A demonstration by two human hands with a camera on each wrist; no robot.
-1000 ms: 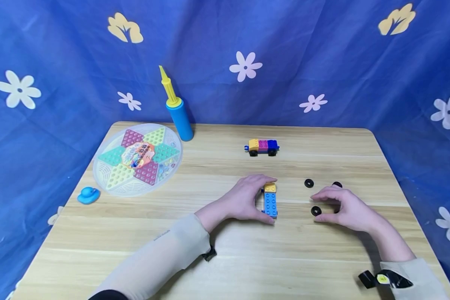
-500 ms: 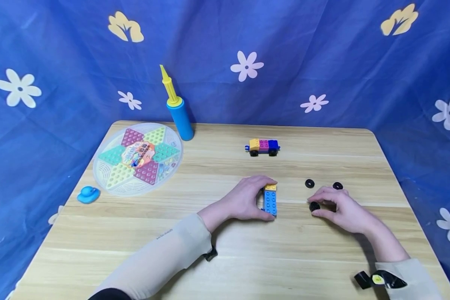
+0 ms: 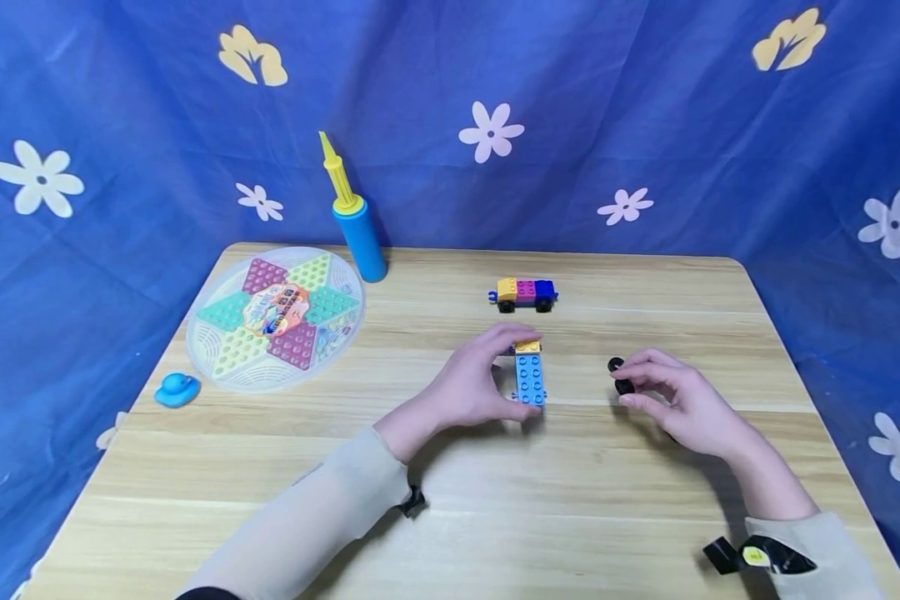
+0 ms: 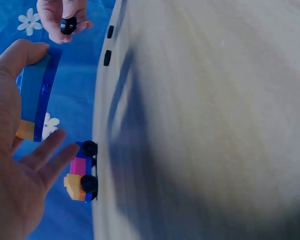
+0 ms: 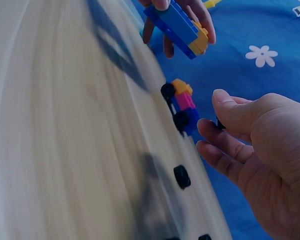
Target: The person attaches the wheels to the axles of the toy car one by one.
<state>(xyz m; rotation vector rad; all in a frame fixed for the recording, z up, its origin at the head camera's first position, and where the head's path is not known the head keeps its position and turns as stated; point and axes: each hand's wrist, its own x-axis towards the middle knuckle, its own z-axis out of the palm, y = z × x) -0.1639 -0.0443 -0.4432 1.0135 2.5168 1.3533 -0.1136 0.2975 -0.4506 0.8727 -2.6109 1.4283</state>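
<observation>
Bricks (image 3: pixel 529 377) are already joined and are held above the table (image 3: pixel 525 517) by the left hand (image 3: pixel 461 387); one wheel (image 4: pixel 68 25) is pinched by the right hand (image 3: pixel 686 408), and none seems fitted yet.

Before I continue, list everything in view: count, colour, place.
Rectangular wood-grain table: one, tan, below toys.
Oblong plastic brick block: one, blue and yellow, in left hand.
Loose round wheels: at least three, black, one in right hand, others on table.
Plastic brick car: one, yellow, pink and dark blue, at back.
Cylindrical plastic pump: one, blue and yellow, back left.
Round plastic star board: one, clear with coloured triangles, left.
Hat-shaped toy: one, blue, far left.
Flower-print cloth: count unclear, blue, behind and beside table.
Wrist cameras: two, black, on wrists.
Sleeves: two, pale grey, forearms.
Hands: two, bare, centre and right.
</observation>
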